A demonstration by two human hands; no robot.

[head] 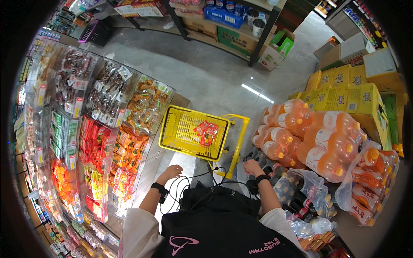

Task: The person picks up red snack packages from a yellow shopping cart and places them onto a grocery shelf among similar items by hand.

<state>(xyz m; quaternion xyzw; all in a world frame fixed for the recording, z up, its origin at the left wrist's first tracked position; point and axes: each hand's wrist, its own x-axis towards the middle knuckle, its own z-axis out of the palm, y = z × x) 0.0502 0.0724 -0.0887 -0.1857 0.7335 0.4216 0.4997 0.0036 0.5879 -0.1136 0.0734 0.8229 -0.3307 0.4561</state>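
Observation:
A yellow plastic shopping basket [164, 129] with a black rim is on a yellow wheeled cart frame [240, 142] in front of me. Several small red snack packets [206, 131] lie inside, towards its right end. My left hand [173, 172] hangs below the basket's near left side, empty, with fingers slightly spread. Right of the frame's upright bar is my right hand [253, 167], its fingers curled; whether anything sits in them is hidden. Black wristbands circle both wrists, and dark cables [193, 176] hang loosely between my arms.
Clear bins of packaged snacks [109, 129] line the left. On the right stand shrink-wrapped orange drink bottles [322, 142], dark bottles [298, 206] and stacked yellow cartons [348, 96]. Ahead is a shelf [222, 32] with boxes and cans, beside an opened green-and-white carton [277, 51].

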